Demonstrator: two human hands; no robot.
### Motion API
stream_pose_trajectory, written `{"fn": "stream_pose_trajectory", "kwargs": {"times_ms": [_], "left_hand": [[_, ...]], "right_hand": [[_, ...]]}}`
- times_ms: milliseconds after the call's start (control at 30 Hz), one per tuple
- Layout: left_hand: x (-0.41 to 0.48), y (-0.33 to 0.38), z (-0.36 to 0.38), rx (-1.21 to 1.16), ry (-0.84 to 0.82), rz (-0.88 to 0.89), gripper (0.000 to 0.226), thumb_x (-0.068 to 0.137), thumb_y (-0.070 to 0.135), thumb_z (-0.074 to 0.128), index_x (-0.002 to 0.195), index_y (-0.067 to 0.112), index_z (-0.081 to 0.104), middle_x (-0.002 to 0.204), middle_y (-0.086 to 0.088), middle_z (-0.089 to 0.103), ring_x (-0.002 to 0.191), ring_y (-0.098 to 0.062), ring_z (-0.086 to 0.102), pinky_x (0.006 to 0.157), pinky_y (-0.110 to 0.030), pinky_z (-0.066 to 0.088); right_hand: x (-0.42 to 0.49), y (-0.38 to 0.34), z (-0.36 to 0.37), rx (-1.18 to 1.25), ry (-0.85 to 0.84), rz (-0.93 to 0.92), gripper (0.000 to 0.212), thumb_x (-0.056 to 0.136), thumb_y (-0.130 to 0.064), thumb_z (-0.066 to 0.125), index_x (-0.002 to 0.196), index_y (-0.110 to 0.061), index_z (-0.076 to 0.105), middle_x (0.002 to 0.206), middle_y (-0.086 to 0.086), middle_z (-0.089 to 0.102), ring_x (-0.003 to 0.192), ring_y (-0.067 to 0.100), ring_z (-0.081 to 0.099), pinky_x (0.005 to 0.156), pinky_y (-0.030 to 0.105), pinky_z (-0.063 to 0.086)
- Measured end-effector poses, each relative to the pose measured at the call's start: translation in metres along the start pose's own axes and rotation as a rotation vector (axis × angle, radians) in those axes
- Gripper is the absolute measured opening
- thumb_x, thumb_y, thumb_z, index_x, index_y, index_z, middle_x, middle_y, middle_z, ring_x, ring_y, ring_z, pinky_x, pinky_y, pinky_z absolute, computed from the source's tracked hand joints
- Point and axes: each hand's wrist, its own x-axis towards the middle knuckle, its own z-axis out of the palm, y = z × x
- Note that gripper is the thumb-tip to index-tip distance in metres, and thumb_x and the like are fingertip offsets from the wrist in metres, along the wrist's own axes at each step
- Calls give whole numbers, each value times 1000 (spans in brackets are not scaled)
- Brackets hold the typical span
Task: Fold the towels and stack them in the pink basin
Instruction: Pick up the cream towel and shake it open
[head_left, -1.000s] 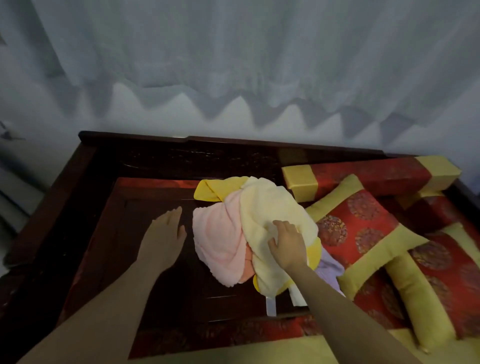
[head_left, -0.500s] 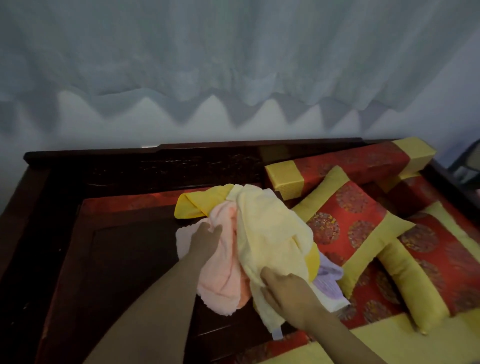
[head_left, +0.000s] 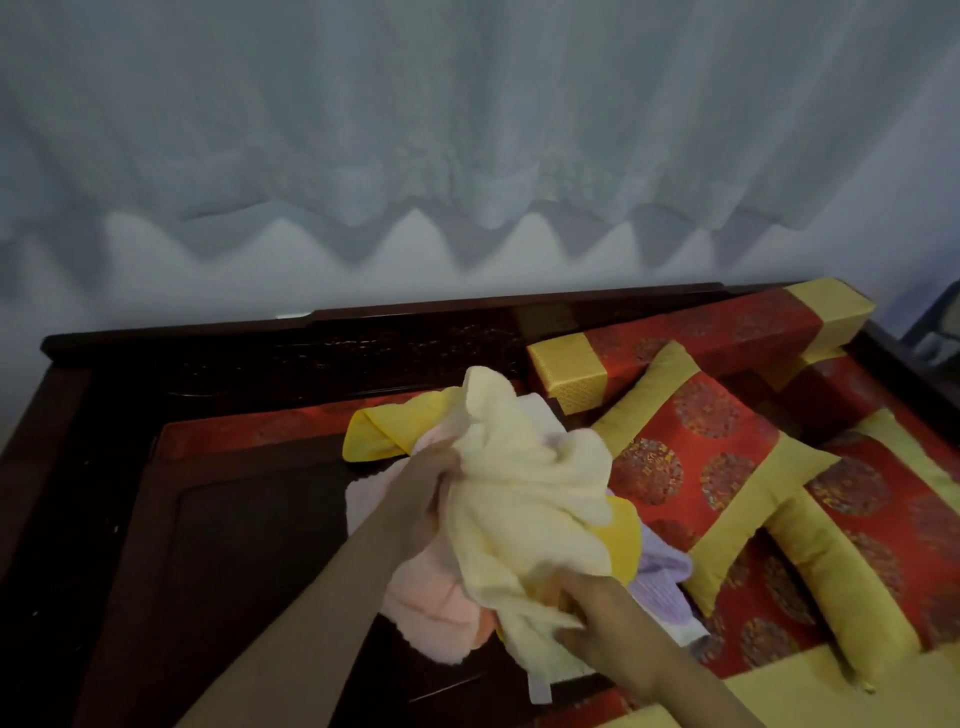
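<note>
- The right grip (head_left: 608, 623) is closed, fingers curled and pinching the lower hem of the cream towel (head_left: 530, 493). This is a thick, fluffy terry cloth, bunched into loose folds.
- The left grip (head_left: 426, 493) holds the same towel's left edge at about 9 o'clock. Its fingertips are buried in the pile, so I can't tell how tightly they close.
- The cream towel rises to a soft peak at 12 o'clock, lifted above the heap of towels.
- Under it, at 7 o'clock, lies the pink towel (head_left: 431, 597) — nubbly and crumpled.
- A smoother yellow cloth (head_left: 384, 436) curls out at 10 o'clock.
- A ribbed lilac towel (head_left: 660, 571) shows at 4 o'clock.
- The heap rests on the dark wooden surface (head_left: 234, 545), which is polished and has a recessed panel.
- At 3 o'clock, just beside the heap, is a square red brocade cushion (head_left: 696, 467) with gold bands.
- At 1 o'clock is a long, box-shaped bolster (head_left: 701, 343) in matching fabric.
</note>
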Motion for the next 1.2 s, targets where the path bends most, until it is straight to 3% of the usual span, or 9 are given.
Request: {"fn": "stream_pose_trajectory", "kwargs": {"times_ms": [100, 300, 433, 567, 667, 767, 933, 1067, 1200], "left_hand": [[-48, -26, -55, 16, -48, -181, 43, 78, -1, 46, 112, 13, 70, 116, -13, 69, 105, -28, 64, 91, -42, 51], [-54, -83, -121, 626, 298, -690, 21, 82, 12, 50, 99, 16, 62, 106, -2, 66, 99, -17, 62, 93, -37, 49], [4, -59, -115, 557, 587, -494, 24, 90, 20, 49, 103, 7, 64, 104, -13, 65, 98, -29, 62, 82, -35, 51], [44, -22, -79, 723, 565, -97, 23, 85, 41, 47, 69, 25, 55, 81, -7, 60, 85, -32, 59, 72, -33, 43], [68, -7, -62, 653, 533, 107, 36, 83, 32, 54, 86, -4, 58, 93, -31, 58, 91, -42, 57, 75, -42, 43], [86, 10, -45, 656, 447, 6, 45, 84, 40, 64, 104, 1, 58, 96, -16, 59, 105, -34, 59, 84, -38, 45], [48, 27, -49, 642, 121, -206, 37, 68, 23, 71, 103, 11, 66, 100, -10, 68, 91, -25, 65, 82, -38, 55], [-17, 21, -72, 175, 115, -132, 48, 75, -5, 53, 118, 14, 63, 112, -18, 69, 103, -36, 65, 85, -46, 56], [-65, 31, -80, 146, 174, -49, 51, 76, -15, 42, 116, 8, 63, 108, -18, 70, 99, -33, 67, 75, -40, 57]], "right_hand": [[0, 9, -9, 127, -24, 56, 44, 70, -9, 69, 65, -52, 58, 69, -24, 60, 62, 0, 51, 56, 17, 35], [5, 13, -4, 106, -70, 90, 42, 76, -17, 72, 68, -56, 59, 88, -49, 55, 84, -14, 56, 64, 6, 39], [9, 7, 2, 198, -14, 63, 28, 78, -19, 62, 86, -45, 67, 88, -19, 71, 81, 2, 64, 71, 19, 47], [11, 8, 5, 263, 19, 34, 25, 86, -16, 62, 98, -35, 72, 101, -19, 72, 99, 0, 65, 86, 26, 53], [10, -1, 3, 291, 80, 3, 22, 86, -51, 59, 101, -38, 71, 105, -22, 70, 103, -3, 63, 87, 22, 52], [9, -8, 1, 344, 102, 17, 38, 83, -63, 52, 101, -36, 71, 106, -24, 69, 103, -3, 63, 85, 17, 50], [11, -2, 0, 375, 184, 80, 21, 67, -28, 76, 79, -32, 59, 66, -16, 61, 61, -1, 53, 60, 18, 42], [17, -10, -7, 651, 284, 126, 40, 36, -50, 91, 58, -23, 71, 71, 5, 74, 66, 14, 66, 66, 32, 53], [20, -44, -24, 744, 261, 30, 57, 44, -64, 84, 75, -16, 79, 78, 11, 75, 74, 24, 68, 69, 29, 52]]}}
